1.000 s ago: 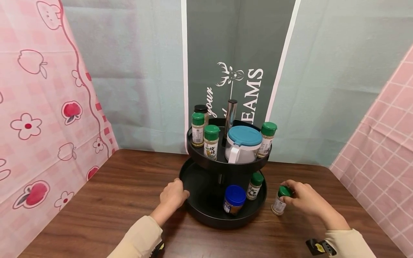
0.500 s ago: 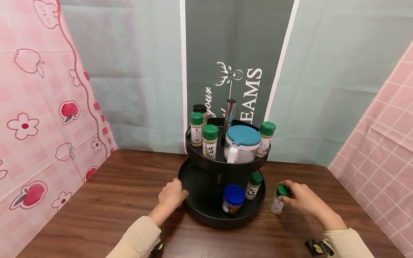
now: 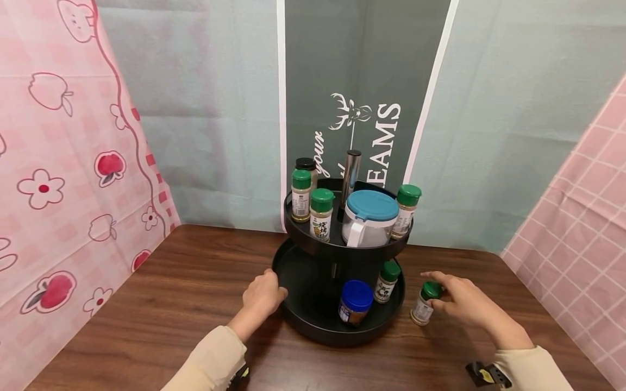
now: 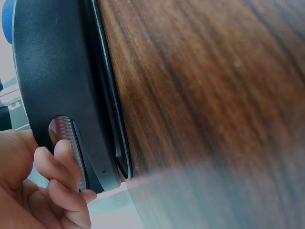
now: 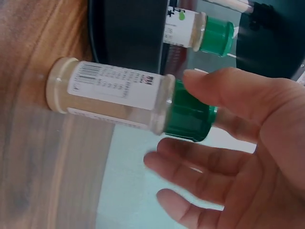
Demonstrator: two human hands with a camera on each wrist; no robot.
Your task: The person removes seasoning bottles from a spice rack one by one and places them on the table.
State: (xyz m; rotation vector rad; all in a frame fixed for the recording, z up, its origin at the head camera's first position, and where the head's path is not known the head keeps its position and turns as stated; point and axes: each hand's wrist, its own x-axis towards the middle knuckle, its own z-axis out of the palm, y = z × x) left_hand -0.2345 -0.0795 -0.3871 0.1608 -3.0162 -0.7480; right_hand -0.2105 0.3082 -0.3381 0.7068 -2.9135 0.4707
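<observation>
Grip on R side is loose: R hand [image 3: 462, 298] has thumb [image 5: 214, 86] at the cap [image 5: 190, 117] and the lower fingers spread below it, nothing clenched AFAICT. Can't tell whether thumb or index actually bears on it. L hand [image 3: 263, 296] is curled at the left edge of the lower tray [image 3: 332, 338], by its cutout [image 4: 62, 126]; I read that as holding it. Green-capped shaker [image 3: 423, 310] stands upright on the table [image 3: 195, 282], just right of the tray, close but apart. Handling, my est.: light, stiff body, prob. clear plastic but could be glass, so I'd treat it as breakable. Walls look smooth and maybe a bit slick; label [image 5: 114, 86] should give better friction. Best hold IMO: thumb vs. fingers round the body just under the cap; cap-only works for short moves but relies on the lid being tight. Narrow base, so a sideways nudge could tip it. Tray looks rigid; rim is the obvious handhold. Vis. issues: label print too small to read, fill level unclear. Head cam loses most R fingertips behind the hand; L fingertips partly hidden at the tray edge. Upper tier [image 3: 342, 252] shades the back of the lower one, and the black-lidded jar [image 3: 305, 164] is mostly blocked. L wrist cam cuts off most of the tray.
</observation>
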